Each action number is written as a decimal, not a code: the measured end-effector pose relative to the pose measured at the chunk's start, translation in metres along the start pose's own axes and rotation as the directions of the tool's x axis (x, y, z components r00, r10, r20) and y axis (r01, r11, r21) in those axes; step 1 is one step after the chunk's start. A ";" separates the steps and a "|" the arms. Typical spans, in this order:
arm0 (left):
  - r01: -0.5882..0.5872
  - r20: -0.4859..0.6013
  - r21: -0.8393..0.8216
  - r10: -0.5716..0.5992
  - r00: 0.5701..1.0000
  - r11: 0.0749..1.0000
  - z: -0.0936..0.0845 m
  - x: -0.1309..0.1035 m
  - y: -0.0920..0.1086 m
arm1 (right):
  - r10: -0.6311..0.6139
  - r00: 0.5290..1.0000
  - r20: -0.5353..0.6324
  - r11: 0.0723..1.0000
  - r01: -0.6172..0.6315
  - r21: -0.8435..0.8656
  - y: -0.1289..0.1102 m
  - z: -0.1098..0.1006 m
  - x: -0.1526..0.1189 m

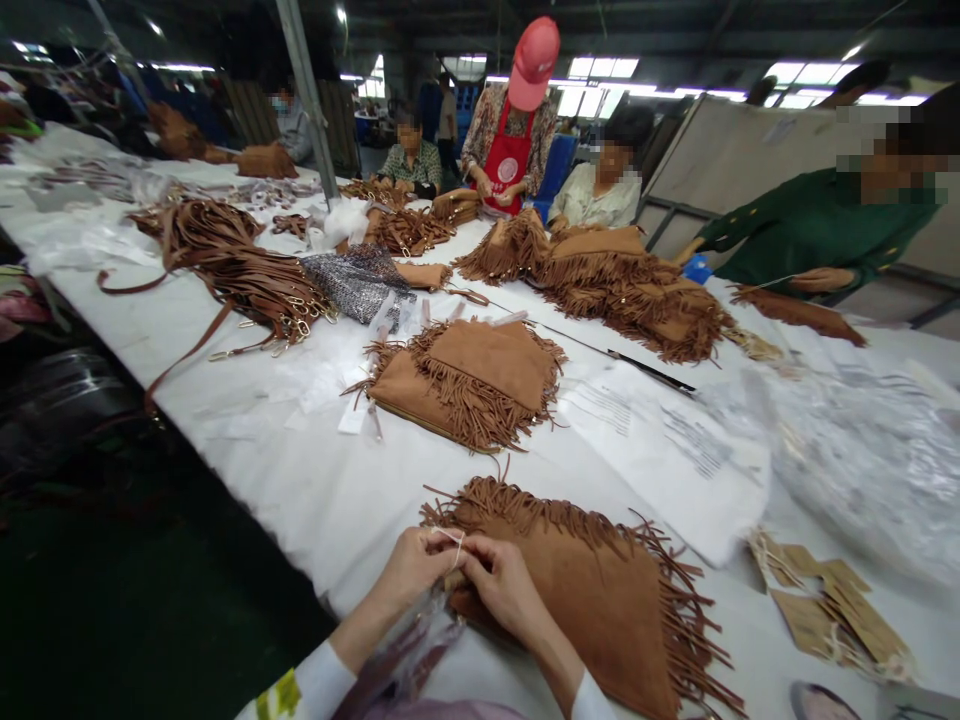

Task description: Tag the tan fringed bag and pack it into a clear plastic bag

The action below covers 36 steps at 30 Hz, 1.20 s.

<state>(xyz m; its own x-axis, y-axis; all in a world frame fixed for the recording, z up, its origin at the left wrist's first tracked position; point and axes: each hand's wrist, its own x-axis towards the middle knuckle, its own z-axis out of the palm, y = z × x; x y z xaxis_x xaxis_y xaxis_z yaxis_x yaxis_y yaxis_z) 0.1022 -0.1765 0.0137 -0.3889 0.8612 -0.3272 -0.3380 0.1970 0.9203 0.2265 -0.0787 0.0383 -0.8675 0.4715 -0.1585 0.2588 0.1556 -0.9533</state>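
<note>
A brown suede fringed bag (600, 590) lies on the white table (315, 480) right in front of me. My left hand (409, 572) and my right hand (504, 588) meet at the bag's near left corner. Both pinch a thin white string (454, 541) between their fingertips there. A clear plastic sleeve (409, 650) lies under my left wrist.
A second fringed bag (469, 380) lies further up the table, with a pile of more bags (630, 285) and brown straps (247, 275) beyond. Paper sheets (667, 450), plastic bags (862, 450) and kraft tags (832, 600) lie to the right. Several people work along the far side.
</note>
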 end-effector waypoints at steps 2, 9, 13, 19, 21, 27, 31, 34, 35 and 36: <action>-0.085 0.044 0.238 0.076 0.996 0.968 -0.002 0.001 0.008 | 0.003 1.000 0.010 0.999 -0.004 0.040 0.000 0.000 0.001; -0.207 0.104 0.554 0.180 0.978 0.806 0.008 -0.008 0.027 | 0.199 0.975 -0.095 0.841 -0.120 0.528 0.007 0.012 -0.001; -0.198 0.035 0.549 0.214 0.976 0.812 0.013 -0.013 0.023 | 0.312 0.921 -0.232 0.746 -0.086 0.661 0.015 0.026 -0.001; -0.045 -0.326 0.419 0.197 0.925 0.907 0.001 -0.021 -0.001 | 0.234 0.874 -0.425 0.860 0.017 0.509 0.027 0.030 -0.005; -0.044 -0.397 0.316 0.175 0.901 0.948 -0.007 -0.025 -0.010 | 0.141 0.900 -0.412 0.939 0.010 0.344 0.025 0.027 -0.010; -0.002 -0.552 0.291 0.170 0.816 0.957 -0.061 -0.035 -0.021 | -0.048 0.949 -0.310 0.999 0.038 -0.039 0.015 0.015 -0.032; 0.066 -0.569 0.398 0.190 0.800 0.915 -0.094 -0.041 -0.015 | -0.084 0.899 -0.431 0.986 0.013 -0.164 0.022 -0.009 -0.058; 0.030 -0.494 0.649 0.391 0.776 0.760 -0.094 -0.045 -0.012 | -0.070 0.807 -0.587 0.963 -0.099 -0.251 0.031 -0.034 -0.094; -0.004 -0.425 0.749 0.486 0.763 0.662 -0.090 -0.047 -0.013 | -0.060 0.773 -0.632 0.950 -0.150 -0.273 0.035 -0.042 -0.109; -0.053 -0.328 0.830 0.562 0.760 0.556 -0.085 -0.049 -0.015 | -0.047 0.738 -0.673 0.934 -0.206 -0.291 0.039 -0.048 -0.126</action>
<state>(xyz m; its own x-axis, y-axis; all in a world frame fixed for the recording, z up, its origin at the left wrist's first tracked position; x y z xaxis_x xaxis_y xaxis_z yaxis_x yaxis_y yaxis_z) 0.0533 -0.2610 -0.0020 -0.7663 0.6112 0.1981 0.5439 0.4529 0.7065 0.3661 -0.0899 0.0336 -0.3659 0.9252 0.1006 0.5444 0.3005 -0.7832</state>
